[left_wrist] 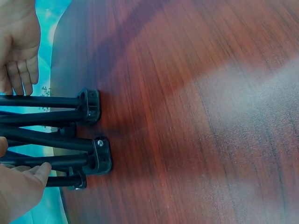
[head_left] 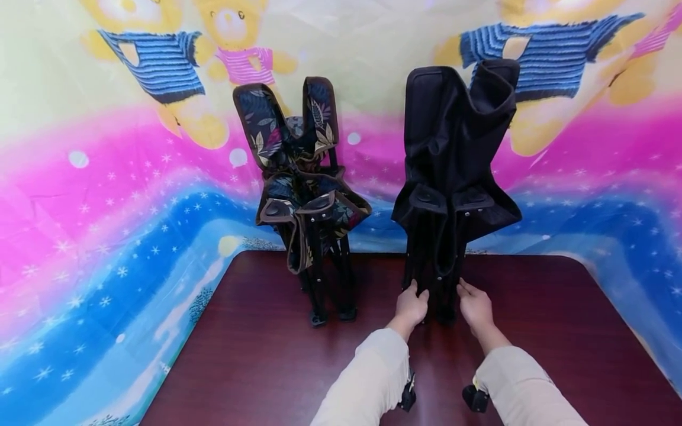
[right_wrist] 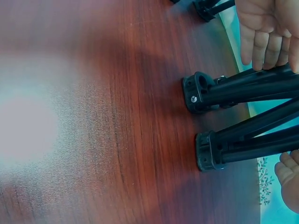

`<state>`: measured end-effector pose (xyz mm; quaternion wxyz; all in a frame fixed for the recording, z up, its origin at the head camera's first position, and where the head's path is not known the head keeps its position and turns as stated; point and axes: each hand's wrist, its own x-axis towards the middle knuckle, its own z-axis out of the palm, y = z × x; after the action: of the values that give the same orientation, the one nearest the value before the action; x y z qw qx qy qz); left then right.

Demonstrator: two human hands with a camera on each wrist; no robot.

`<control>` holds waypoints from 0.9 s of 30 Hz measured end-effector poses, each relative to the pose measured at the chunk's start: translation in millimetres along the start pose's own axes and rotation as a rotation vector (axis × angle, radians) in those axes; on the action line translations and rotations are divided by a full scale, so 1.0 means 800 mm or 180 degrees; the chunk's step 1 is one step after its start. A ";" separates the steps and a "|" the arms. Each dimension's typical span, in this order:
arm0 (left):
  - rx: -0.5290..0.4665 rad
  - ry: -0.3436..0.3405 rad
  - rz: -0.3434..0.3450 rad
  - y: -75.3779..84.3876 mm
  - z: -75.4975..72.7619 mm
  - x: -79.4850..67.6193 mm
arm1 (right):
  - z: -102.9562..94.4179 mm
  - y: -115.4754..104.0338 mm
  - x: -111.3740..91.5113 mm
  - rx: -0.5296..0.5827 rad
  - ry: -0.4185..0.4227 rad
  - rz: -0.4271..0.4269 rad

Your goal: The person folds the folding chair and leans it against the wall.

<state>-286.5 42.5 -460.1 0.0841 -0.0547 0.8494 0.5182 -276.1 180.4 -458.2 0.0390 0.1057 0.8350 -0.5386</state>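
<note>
A black folding camp chair stands folded upright on the table, its dark tubular legs gathered close together. My left hand is at the left side of its lower legs, fingers fairly straight and touching them. On the opposite side is my right hand, its straight fingers at the legs near the bottom. In the left wrist view the right palm shows with extended fingers. Left of it, a second folded camp chair with dark leaf-patterned fabric stands untouched.
Both chairs stand on a dark reddish wooden table, towards its back edge. Behind hangs a pink and blue cloth backdrop with printed bears. The chairs' plastic feet rest on the tabletop.
</note>
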 end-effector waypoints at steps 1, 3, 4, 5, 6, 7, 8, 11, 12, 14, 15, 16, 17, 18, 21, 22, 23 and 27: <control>0.0023 0.0001 -0.0004 0.000 0.000 0.001 | 0.000 -0.001 0.001 -0.0013 -0.0007 0.0003; 0.0048 -0.0011 -0.0017 0.001 0.001 0.002 | 0.000 -0.002 0.002 -0.0026 -0.0016 -0.0003; 0.0058 -0.0012 -0.0018 0.001 0.001 0.003 | 0.000 -0.003 0.002 -0.0040 -0.0012 -0.0014; 0.0073 -0.0021 -0.0027 0.001 0.001 0.004 | 0.000 -0.004 0.002 -0.0048 -0.0007 -0.0022; 0.0085 -0.0039 -0.0029 0.000 0.000 0.005 | 0.001 -0.004 0.003 -0.0062 0.0008 -0.0028; 0.0094 -0.0061 -0.0037 0.000 0.000 0.005 | 0.001 -0.005 0.003 -0.0075 0.0027 -0.0033; 0.0109 -0.0081 -0.0031 0.000 -0.001 0.005 | 0.002 -0.006 0.004 -0.0075 0.0042 -0.0024; 0.0128 -0.0164 -0.0052 0.001 -0.003 0.006 | 0.004 -0.007 0.005 -0.0094 0.0099 0.0003; 0.0125 -0.0186 -0.0061 0.002 -0.004 0.005 | 0.005 -0.007 0.006 -0.0101 0.0110 0.0013; 0.0148 -0.0207 -0.0048 0.003 -0.005 0.005 | 0.005 -0.007 0.007 -0.0119 0.0131 0.0022; 0.0151 -0.0219 -0.0054 0.003 -0.005 0.005 | 0.006 -0.007 0.008 -0.0140 0.0145 0.0017; 0.0162 -0.0221 -0.0055 0.003 -0.006 0.006 | 0.006 -0.007 0.009 -0.0162 0.0153 0.0014; 0.0185 -0.0210 -0.0047 0.004 -0.005 0.007 | 0.006 -0.007 0.010 -0.0182 0.0164 0.0016; 0.0203 -0.0212 -0.0044 0.004 -0.005 0.007 | 0.006 -0.007 0.011 -0.0199 0.0171 0.0011; 0.0286 -0.0201 -0.0033 0.004 -0.004 0.011 | 0.006 -0.008 0.014 -0.0241 0.0174 0.0019; 0.0325 -0.0184 -0.0018 0.004 -0.003 0.013 | 0.006 -0.008 0.014 -0.0261 0.0172 0.0018; 0.0355 -0.0172 -0.0013 0.005 -0.003 0.014 | 0.005 -0.008 0.015 -0.0276 0.0163 0.0016; 0.0508 -0.0101 0.0042 0.007 -0.004 0.018 | 0.005 -0.009 0.017 -0.0414 0.0121 -0.0026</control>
<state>-301.7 42.3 -456.5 0.0981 -0.0340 0.8869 0.4502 -291.4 175.8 -455.7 0.0278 0.1097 0.8693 -0.4812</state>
